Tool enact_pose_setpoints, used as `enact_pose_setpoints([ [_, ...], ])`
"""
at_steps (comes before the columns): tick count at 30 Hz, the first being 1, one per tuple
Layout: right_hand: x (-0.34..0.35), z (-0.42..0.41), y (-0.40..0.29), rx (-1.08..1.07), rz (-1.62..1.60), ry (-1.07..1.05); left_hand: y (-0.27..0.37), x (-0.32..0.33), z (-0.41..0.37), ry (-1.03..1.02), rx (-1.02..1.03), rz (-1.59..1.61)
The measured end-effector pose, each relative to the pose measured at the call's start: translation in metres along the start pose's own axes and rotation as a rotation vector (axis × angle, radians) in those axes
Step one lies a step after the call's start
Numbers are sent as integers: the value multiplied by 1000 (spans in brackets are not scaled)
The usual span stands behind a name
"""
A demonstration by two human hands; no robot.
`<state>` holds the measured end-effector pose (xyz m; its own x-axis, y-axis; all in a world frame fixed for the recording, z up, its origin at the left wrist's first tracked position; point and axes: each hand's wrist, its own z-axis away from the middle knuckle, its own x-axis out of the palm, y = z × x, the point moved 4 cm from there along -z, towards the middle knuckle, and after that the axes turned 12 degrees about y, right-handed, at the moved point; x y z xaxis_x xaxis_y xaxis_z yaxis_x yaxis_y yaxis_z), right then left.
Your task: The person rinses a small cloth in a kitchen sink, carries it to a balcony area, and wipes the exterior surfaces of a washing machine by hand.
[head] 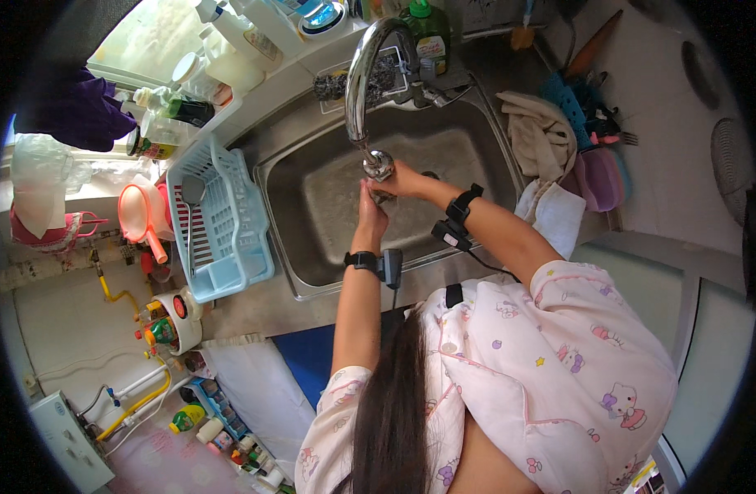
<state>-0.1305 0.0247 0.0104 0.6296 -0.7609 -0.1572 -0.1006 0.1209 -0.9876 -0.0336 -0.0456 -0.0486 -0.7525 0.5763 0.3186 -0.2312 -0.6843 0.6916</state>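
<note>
My left hand (374, 213) and my right hand (404, 180) meet below the chrome faucet spout (378, 164), over the stainless steel sink basin (328, 210). The left fingers point up towards the spout head. My right fingers lie beside that head, partly hidden behind it; whether they touch it cannot be told. Something shiny shows between the palms, too small to tell whether it is water or an object. A round drain (431, 175) is partly visible past my right wrist. Each wrist wears a black strap with a small device.
Left of the sink stands a light blue plastic dish rack (223, 216) with a ladle (191, 197) in it. An orange strainer (142, 213) is beyond it. Behind the faucet is a green dish soap bottle (428, 34). Beige cloth (538, 133) lies at the right rim.
</note>
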Motion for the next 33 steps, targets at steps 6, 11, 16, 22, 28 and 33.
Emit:
enact_pose_setpoints([
  [6, -21, -20, 34, 176, 293, 87, -35, 30, 20, -189, -265, 324],
  [11, -14, 26, -22, -300, 367, -27, -10, 31, 26, -219, -309, 531],
  [16, -57, 41, -12, -302, 431, -270, -5, 26, 17, -45, -370, 123],
  [22, -56, 47, -54, -910, 687, -70, 2, 36, 18, -194, -230, -649],
  [28, -25, 10, -38, -460, 1021, -457, 27, 44, -5, -274, 501, -1398],
  [33, -15, 6, -2, -45, 917, -228, 45, 45, -10, -81, 815, -1760],
])
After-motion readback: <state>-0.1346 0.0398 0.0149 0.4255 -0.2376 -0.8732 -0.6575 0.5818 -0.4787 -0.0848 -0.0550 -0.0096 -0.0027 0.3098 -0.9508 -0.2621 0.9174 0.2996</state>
